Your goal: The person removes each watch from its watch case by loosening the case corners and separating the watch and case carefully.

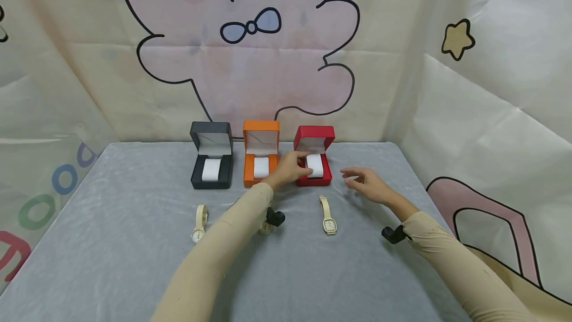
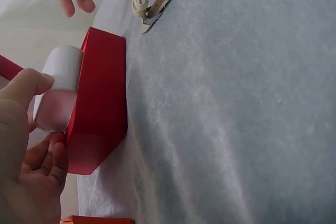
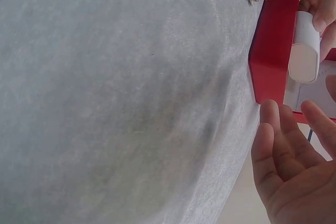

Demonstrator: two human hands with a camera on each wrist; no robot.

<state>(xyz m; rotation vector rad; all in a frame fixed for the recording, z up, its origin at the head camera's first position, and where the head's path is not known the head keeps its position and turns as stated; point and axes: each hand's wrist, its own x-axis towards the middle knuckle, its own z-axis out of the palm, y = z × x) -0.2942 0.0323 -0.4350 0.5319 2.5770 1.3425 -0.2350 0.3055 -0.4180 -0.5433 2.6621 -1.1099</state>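
Observation:
My left hand pinches a white watch cushion, thumb on one side and fingers on the other. In the left wrist view the cushion sits partly above the rim of the open red watch box. To the right of that box, my right hand hovers with loosely bent fingers and holds nothing. In the right wrist view its fingertips appear near the box's corner. A cream-strapped watch lies in front of the red box, touched by neither hand.
Left of the red box stand an open orange watch box and an open dark grey one, each with a white cushion. Another watch lies at the left; a third watch is mostly hidden by my left arm. Grey cloth covers the table.

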